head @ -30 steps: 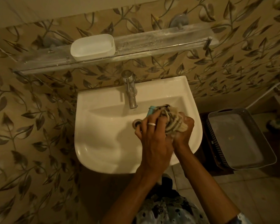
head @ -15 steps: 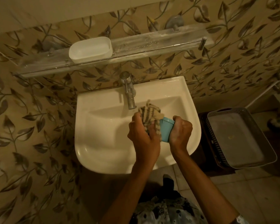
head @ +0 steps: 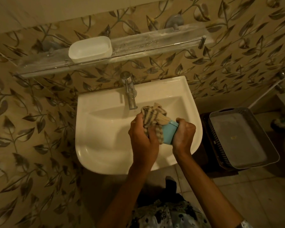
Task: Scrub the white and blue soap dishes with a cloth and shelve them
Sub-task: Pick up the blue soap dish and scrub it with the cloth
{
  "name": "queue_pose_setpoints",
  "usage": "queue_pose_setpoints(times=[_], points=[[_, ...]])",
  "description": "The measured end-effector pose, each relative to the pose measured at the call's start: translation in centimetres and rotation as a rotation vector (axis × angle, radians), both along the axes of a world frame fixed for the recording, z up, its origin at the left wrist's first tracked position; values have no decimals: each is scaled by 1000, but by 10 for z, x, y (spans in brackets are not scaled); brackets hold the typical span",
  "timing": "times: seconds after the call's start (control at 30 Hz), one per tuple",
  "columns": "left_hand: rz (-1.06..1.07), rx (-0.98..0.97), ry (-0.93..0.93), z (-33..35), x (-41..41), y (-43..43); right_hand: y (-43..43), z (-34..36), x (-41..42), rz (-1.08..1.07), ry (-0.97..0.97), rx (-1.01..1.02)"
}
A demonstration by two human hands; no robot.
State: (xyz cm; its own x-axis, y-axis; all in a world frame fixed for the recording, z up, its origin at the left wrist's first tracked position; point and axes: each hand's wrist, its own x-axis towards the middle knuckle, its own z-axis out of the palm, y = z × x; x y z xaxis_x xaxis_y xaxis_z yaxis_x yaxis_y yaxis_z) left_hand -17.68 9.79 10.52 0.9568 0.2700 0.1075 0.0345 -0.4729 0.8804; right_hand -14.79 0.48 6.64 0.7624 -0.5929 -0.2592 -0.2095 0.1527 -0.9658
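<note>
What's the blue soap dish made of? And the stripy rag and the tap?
Small blue soap dish: probably plastic, smooth, matte, evenly coloured.
Striped beige cloth: soft woven fabric, it crumples and folds.
Silver tap: metal, likely chromed, shiny with reflections.

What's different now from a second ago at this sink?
The striped cloth has slid leftward off the blue soap dish, which was nearly hidden and now shows in the right hand. The left hand grips the cloth against it. The white soap dish stays on the shelf; the hands stay over the sink.
</note>
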Motion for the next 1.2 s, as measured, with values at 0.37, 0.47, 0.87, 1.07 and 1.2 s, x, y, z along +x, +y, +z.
queue_pose_setpoints(times=[0.37, 0.47, 0.87, 1.07, 1.2], points=[[-40, 61, -53, 3, -25, -30, -3, 3, -5, -24, -42, -186], [-102, 129, -167, 3, -29, -31, -3, 4, -12, 31, -124, -237], [46, -89, -51, 3, -3, -1, 2, 10, -16, 6, -43, -178], [-131, 97, -163, 6, -42, -34, -2, 6, -25, 77, -147, -297], [-94, 23, -100, 6, -28, -19, -1, 12, -22, 65, -175, -300]])
